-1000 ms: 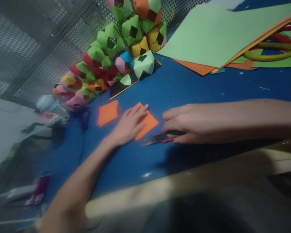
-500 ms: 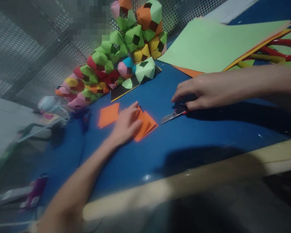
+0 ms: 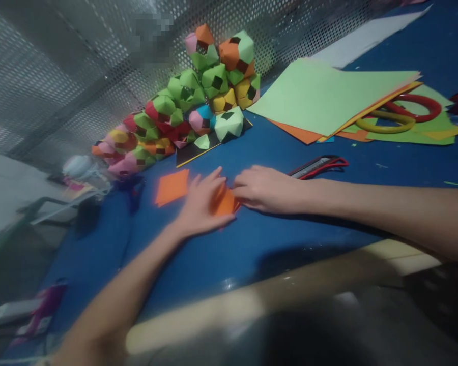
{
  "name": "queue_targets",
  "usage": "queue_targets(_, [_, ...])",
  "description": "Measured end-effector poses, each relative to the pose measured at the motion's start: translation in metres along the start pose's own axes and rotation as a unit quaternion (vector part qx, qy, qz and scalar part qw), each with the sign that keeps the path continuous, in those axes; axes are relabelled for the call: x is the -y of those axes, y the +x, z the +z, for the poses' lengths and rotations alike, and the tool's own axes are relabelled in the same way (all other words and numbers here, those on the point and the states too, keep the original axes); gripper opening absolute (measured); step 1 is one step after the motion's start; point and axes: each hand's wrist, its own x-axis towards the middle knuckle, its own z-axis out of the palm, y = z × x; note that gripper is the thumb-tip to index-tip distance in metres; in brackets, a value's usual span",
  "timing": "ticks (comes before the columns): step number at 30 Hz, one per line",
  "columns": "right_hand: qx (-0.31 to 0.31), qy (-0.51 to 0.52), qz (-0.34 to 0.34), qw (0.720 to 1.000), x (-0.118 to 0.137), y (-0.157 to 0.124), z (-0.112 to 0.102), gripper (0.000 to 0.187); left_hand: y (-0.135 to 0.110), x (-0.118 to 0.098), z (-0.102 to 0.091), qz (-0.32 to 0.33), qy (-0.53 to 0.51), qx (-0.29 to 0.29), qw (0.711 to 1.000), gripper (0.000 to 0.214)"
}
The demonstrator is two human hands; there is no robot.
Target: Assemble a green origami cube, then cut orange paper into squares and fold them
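My left hand (image 3: 204, 203) lies over a small stack of folded orange paper (image 3: 226, 202), its fingers spread and the thumb stretched along the near edge. At the right edge of that paper is my right hand (image 3: 261, 188), its fingers drawn together on it; the fingertips are partly hidden. Just left of my left hand sits another pile of orange paper squares (image 3: 171, 187). Behind my right forearm rests a red-and-black cutting tool (image 3: 316, 166) with a metal part, touched by neither hand.
Many-coloured folded paper balls (image 3: 185, 89) are piled against a perforated metal panel (image 3: 110, 46). Coloured paper sheets (image 3: 328, 96) lie at the back right under scissors (image 3: 416, 109) with red and yellow handles. The blue table (image 3: 175, 269) ends at a pale front edge (image 3: 198, 310).
My right hand has left the cutting tool and moved left to the orange paper. The tool now lies further right. My left hand stays on the paper, its thumb spread wider.
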Motion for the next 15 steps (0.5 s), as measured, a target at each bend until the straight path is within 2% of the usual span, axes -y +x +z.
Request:
queue_targets(4, [0.005, -0.021, -0.008, 1.0, 0.0, 0.005, 0.005, 0.024, 0.001, -0.004, -0.001, -0.021, -0.006, 0.004, 1.0, 0.077])
queue_targets(8, [-0.003, -0.08, -0.004, 0.997, -0.009, 0.005, 0.0, 0.022, 0.002, -0.007, -0.001, -0.035, -0.019, 0.007, 0.999, 0.071])
queue_targets(15, [-0.014, -0.188, 0.105, 0.976, -0.053, -0.01, -0.013, 0.024, 0.003, -0.006, 0.0, -0.053, -0.045, 0.026, 0.997, 0.056])
